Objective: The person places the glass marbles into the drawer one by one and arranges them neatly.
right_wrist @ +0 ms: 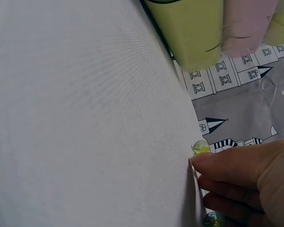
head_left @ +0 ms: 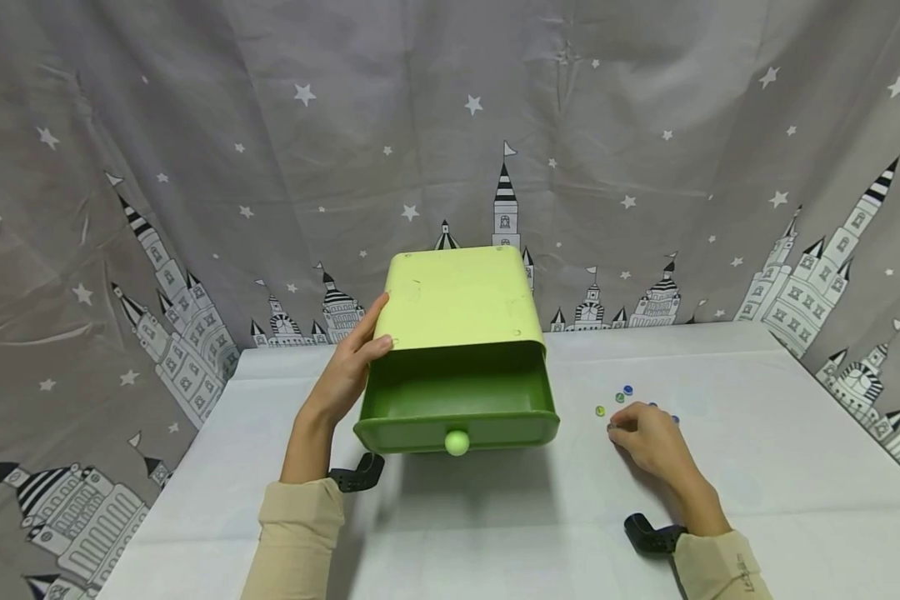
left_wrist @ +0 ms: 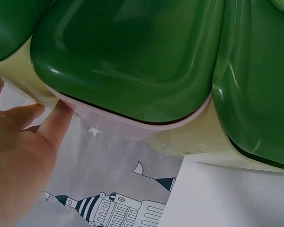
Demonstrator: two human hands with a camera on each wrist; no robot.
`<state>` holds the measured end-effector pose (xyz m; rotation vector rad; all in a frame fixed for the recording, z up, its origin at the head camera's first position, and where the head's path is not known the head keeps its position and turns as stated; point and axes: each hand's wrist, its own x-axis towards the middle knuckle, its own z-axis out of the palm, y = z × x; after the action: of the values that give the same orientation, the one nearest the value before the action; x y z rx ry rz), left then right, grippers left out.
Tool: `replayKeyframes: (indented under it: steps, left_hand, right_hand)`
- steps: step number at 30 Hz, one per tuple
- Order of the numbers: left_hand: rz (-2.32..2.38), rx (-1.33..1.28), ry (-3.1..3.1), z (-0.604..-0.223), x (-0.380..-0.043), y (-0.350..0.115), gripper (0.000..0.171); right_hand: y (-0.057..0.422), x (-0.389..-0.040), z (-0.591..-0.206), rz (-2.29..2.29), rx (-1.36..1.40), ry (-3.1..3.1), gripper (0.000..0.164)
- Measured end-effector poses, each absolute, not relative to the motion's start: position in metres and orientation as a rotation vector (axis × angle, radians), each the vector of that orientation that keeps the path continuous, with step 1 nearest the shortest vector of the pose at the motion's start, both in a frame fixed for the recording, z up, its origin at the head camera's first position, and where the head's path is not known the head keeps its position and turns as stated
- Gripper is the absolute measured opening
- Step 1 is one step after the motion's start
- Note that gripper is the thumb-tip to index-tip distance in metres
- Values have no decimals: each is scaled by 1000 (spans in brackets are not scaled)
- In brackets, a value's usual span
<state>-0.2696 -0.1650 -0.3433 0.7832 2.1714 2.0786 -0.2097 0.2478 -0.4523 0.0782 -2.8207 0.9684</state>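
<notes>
A drawer cabinet with a yellow-green top [head_left: 457,296] stands on the table, its green drawer [head_left: 457,433] pulled out and bare inside. My left hand [head_left: 345,371] rests on the cabinet's left side, thumb at the front upper corner and fingers stretched along the side. The left wrist view shows more green drawers below, one in a pink frame [left_wrist: 113,116]. To the right of the cabinet, my right hand [head_left: 648,442] pinches a small glass marble [head_left: 611,427] at the tabletop between thumb and fingertips. Close by lie a yellow marble [head_left: 599,411], a green marble [head_left: 620,397] and a blue marble [head_left: 627,390].
More blue marbles [head_left: 675,419] lie just behind the right hand, partly hidden by it. A white cloth covers the table [head_left: 757,475]. A grey curtain [head_left: 607,167] printed with castles and stars hangs behind it. A round green knob [head_left: 457,442] juts from the drawer front.
</notes>
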Motion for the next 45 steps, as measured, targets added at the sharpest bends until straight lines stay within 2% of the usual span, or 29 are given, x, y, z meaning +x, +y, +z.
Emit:
replayKeyframes:
  steps: [32, 39, 45]
  left_hand:
    - [2106, 784, 2152, -346, -272, -165, 70]
    - [2109, 780, 2155, -347, -271, -165, 70]
    - [2127, 778, 2142, -347, -271, -164, 70]
  right_hand:
    - [245, -209, -445, 976, 38, -2825, 21]
    - [239, -208, -435, 1004, 56, -2708, 22]
    - [230, -207, -417, 1040, 158, -2525, 16]
